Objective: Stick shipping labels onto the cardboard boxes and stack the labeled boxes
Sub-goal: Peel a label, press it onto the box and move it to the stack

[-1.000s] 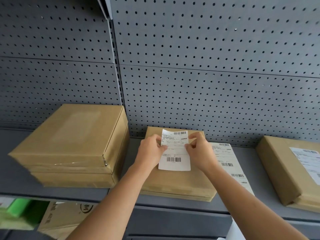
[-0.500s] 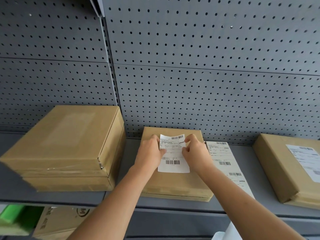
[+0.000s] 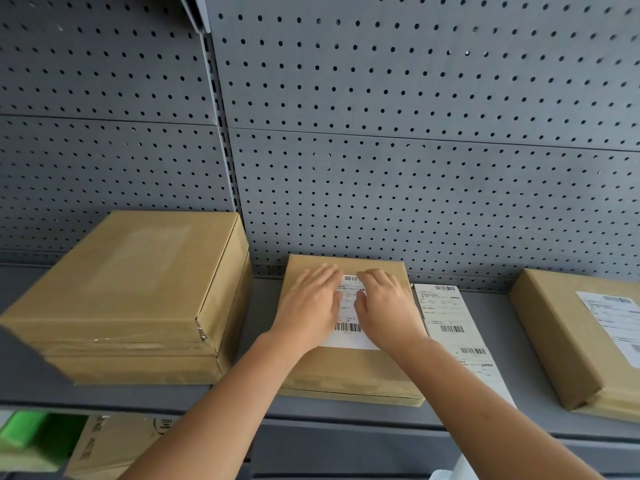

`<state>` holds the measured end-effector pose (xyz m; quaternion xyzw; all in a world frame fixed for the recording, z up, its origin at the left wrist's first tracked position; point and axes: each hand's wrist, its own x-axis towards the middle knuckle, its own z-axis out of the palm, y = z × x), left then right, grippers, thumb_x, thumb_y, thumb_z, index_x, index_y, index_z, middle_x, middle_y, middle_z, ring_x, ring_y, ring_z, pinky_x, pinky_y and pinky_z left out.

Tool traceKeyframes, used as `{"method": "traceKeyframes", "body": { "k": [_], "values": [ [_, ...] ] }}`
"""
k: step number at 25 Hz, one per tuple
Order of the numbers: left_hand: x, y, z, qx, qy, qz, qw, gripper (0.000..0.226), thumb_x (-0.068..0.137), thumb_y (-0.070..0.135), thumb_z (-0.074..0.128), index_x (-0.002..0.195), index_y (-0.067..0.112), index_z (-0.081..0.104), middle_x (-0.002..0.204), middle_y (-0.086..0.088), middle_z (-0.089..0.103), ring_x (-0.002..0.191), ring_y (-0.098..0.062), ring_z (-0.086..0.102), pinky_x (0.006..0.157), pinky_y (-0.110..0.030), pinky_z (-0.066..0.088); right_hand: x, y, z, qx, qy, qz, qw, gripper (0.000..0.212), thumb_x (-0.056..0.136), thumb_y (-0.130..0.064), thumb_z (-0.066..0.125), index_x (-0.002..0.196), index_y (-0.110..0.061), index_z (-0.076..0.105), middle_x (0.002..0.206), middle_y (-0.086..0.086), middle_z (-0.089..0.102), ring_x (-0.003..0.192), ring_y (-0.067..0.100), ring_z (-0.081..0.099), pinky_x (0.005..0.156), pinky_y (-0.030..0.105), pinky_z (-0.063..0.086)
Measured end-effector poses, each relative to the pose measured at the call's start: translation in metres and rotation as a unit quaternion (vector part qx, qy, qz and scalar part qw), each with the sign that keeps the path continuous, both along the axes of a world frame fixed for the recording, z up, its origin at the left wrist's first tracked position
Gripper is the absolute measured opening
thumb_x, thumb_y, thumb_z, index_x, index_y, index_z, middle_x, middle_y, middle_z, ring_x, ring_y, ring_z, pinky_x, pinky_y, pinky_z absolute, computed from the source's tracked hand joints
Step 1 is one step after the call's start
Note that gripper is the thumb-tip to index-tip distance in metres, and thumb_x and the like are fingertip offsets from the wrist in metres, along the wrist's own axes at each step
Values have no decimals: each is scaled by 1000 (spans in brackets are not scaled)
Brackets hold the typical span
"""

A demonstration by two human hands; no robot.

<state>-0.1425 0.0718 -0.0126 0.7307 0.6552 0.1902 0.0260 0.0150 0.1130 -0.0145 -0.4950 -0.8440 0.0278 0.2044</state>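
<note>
Head view: the middle box (image 3: 346,372) lies flat on the grey shelf (image 3: 485,420), its far edge close to the pegboard wall (image 3: 415,168). A white shipping label (image 3: 348,329) w/ barcodes lies on the box top, approx centred; its near edge & lower barcode show between the wrists. Both hands lie flat on it, palms down. The left hand (image 3: 311,306) covers the label's left side, fingers straight & a little spread, pointing far. The right hand (image 3: 384,306) covers the right side, fingers together, slightly bent at the knuckles but not curled round anything. Neither hand pinches or grips; both just press on label & box top. The thumbs come close over the label's middle, can't tell if they touch.

Just right of the middle box, a strip of spare labels (image 3: 446,317) lies on the shelf, running far to near, partly under the right forearm. Further right, well apart, a labelled box (image 3: 561,348) sits at an angle w/ its own label (image 3: 613,317) on top. On the left, near the middle box but apart from it, stands a stack of boxes (image 3: 121,278) w/ a bare brown top & clear tape along the front edge. Below the shelf, near left: another carton (image 3: 114,441) w/ printed marks & sth green (image 3: 24,431), blurred
</note>
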Motion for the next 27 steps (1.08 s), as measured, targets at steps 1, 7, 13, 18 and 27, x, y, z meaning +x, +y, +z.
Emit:
{"method": "traceKeyframes", "body": {
  "k": [1, 7, 13, 18, 27],
  "values": [
    [1, 3, 0, -22, 12, -15, 1000, 53, 109, 31, 32, 158, 11, 28, 166, -2, 26, 155, -14, 17, 125, -29, 5, -3, 1, -2, -15, -9, 21, 1000, 40, 96, -18, 47, 135, -9, 55, 137, 7, 57, 129, 29, 50, 102, 43, 45],
    [2, 11, -8, -98, 42, -36, 994, 55, 110, 33, 21, 161, 12, 17, 169, -6, 14, 156, -16, 10, 126, -28, 4, -6, 8, -18, -80, -109, 46, 990, 80, 87, -44, -6, 156, -19, 26, 163, 1, 27, 151, 19, 20, 121, 40, 18],
    [0, 11, -8, -110, 54, -10, 992, 59, 109, 36, 22, 162, 13, 12, 170, -2, 8, 156, -12, 7, 126, -32, 7, 0, 9, -19, -107, -109, 23, 988, 59, 104, -43, 14, 158, -21, 19, 167, -5, 13, 153, 10, 10, 124, 42, 8],
    [-15, 8, -12, -117, 33, 34, 992, 60, 108, 41, 19, 162, 16, 9, 170, 0, 7, 156, -11, 4, 126, -32, 4, 17, 8, -14, -135, -107, -13, 985, 58, 105, -45, 18, 159, -23, 14, 167, -10, 7, 152, 6, 2, 123, 42, -2],
    [1, -32, -5, -106, 17, -10, 994, 57, 109, 38, 16, 162, 16, 6, 170, 1, 2, 155, -9, 0, 127, -31, 2, 14, -32, -3, -130, -73, 37, 988, 58, 105, -45, 13, 159, -23, 15, 166, -10, 9, 152, 5, 2, 124, 42, -4]
  ]
}}
